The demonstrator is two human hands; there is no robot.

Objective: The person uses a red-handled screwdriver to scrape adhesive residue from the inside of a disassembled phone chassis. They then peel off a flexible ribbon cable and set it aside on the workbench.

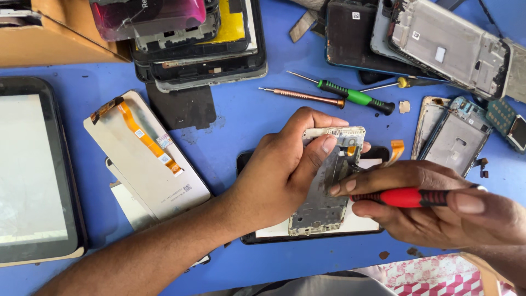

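Observation:
My left hand (285, 167) grips a bare metal phone frame (323, 203) by its top edge, thumb pressed on its face. The frame stands tilted over a phone display panel (359, 226) lying on the blue table, with an orange flex cable (395, 149) sticking out beside it. My right hand (433, 205) holds a red-and-black handled screwdriver (408, 197), its fingers touching the frame's right side. The screwdriver's tip is hidden behind my fingers.
A green-handled screwdriver (356, 97), a copper-coloured tool (301, 96) and a yellow-handled driver (405, 83) lie behind. Stacked phone frames (203, 49) and loose housings (455, 44) sit at the back. A screen with orange ribbon (145, 148) and a tablet (33, 170) lie left.

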